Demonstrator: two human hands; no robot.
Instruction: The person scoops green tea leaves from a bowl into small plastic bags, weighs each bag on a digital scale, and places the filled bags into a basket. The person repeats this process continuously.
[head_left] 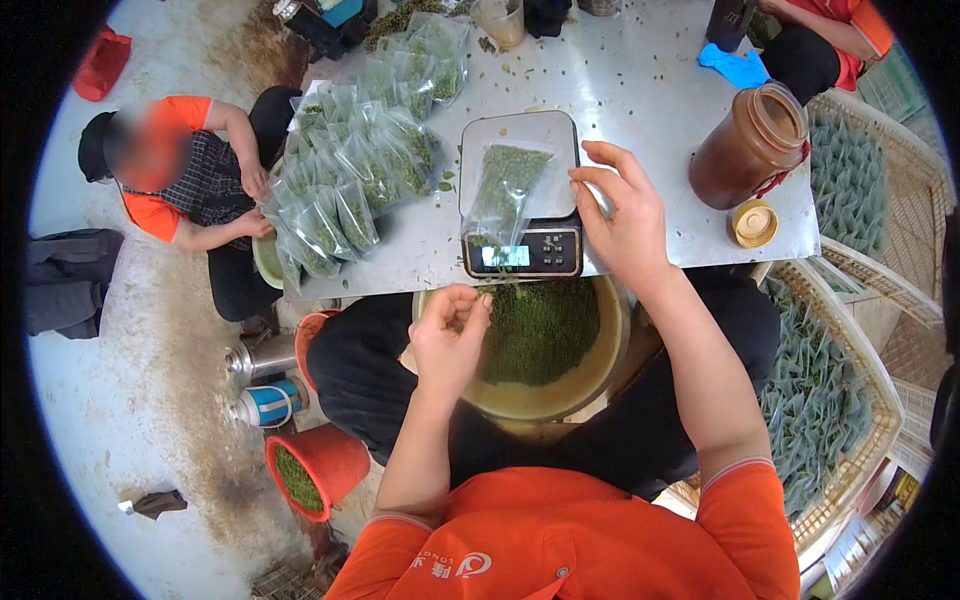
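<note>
Clear plastic, creased and glossy, makes up the bag (512, 185) lying on the scale (562, 268) at the near edge of the bench (640, 110). It is broad at its far end and narrows toward the person. Small, dull-green bits fill its far and middle parts in a speckled, fairly even layer; a see-through margin shows along the far edge. The near end is thinner and clearer, with a few loose bits, and reaches over the pan's edge to the lit display.

The right hand (625, 215) is spread, its fingers curved and parted beside the pan's right edge, apart from the bag. The left hand (448, 340) is below the scale, over the basin's far-left rim, with fingers curled and thumb and forefinger pressed together; whether they pinch a few bits is too small to tell for certain.

The basin (545, 400) is tan and holds a heap of fine, dark-green bits (545, 325). To the left on the bench, filled bags (365, 150) of the same clear sort stand and lean in close rows, with a co-worker (165, 150) seated beside them. To the right are a brown jar (740, 150), uncapped, and a gold lid (754, 224).
</note>
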